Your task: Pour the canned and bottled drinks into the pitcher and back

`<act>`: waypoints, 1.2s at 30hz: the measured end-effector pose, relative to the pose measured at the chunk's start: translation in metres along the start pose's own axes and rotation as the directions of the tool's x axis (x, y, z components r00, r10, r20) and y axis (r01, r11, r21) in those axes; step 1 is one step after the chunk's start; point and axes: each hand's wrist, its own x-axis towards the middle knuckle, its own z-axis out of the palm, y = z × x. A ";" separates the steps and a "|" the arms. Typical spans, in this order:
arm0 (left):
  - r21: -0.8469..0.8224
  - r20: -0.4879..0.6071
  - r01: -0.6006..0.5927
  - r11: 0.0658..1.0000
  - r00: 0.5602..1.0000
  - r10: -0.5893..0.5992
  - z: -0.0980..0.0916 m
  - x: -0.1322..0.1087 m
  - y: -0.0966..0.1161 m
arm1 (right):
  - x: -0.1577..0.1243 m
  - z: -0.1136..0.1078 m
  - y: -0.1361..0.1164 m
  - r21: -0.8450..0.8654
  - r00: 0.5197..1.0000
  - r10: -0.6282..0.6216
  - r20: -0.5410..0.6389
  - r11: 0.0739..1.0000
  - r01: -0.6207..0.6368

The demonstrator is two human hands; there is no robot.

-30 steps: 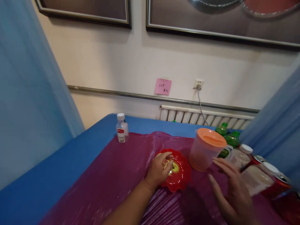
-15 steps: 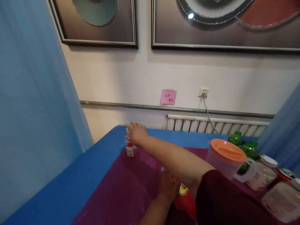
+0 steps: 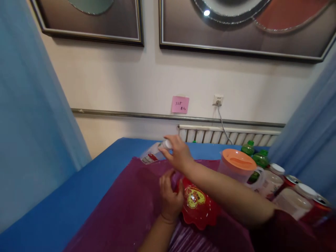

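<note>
My right hand point(image 3: 180, 150) is closed around the white-capped neck of a clear plastic bottle point(image 3: 152, 155) with a red and white label. The bottle tilts, its base pointing left over the far edge of the purple plastic sheet point(image 3: 126, 196). Nearer to me, my left hand point(image 3: 170, 196) has its fingers curled at the left rim of a red scalloped plate point(image 3: 202, 210) with a yellow heart-shaped print. Its thumb lies along that rim, and the fingertips are partly hidden. My right forearm crosses over the plate's far right part.
To the right stand a pitcher with an orange lid point(image 3: 238, 161), green bottles point(image 3: 260, 159), white-lidded jars point(image 3: 273, 178) and red cans point(image 3: 320, 206). A blue-covered table point(image 3: 65, 196) lies beneath the sheet. Curtains hang at both sides; a radiator point(image 3: 204, 134) is behind.
My right hand has gripped the bottle's top and tipped it from upright, bringing its neck rightward. My left hand has shifted forward and left along the red plate. The camera view has turned slightly.
</note>
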 end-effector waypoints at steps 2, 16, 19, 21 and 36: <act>0.102 -0.072 -0.089 0.991 0.993 0.096 0.001 0.003 0.001 | -0.041 -0.031 0.012 0.072 0.979 -0.015 -0.204 0.997 0.030; 0.010 0.367 -0.405 0.914 0.852 0.374 0.006 0.007 0.013 | -0.208 -0.087 0.043 0.146 0.936 0.244 -0.254 0.966 -0.212; -0.029 0.354 -0.441 0.897 0.835 0.422 0.008 0.010 0.012 | -0.214 -0.092 0.048 0.127 0.949 0.217 -0.230 0.973 -0.191; -0.056 0.340 -0.467 0.882 0.822 0.457 0.009 0.012 0.011 | -0.217 -0.093 0.053 0.104 0.959 0.165 -0.231 0.984 -0.144; -0.086 0.329 -0.494 0.865 0.806 0.492 0.007 0.013 0.016 | -0.228 -0.100 0.070 -0.055 0.982 -0.022 -0.188 0.998 0.012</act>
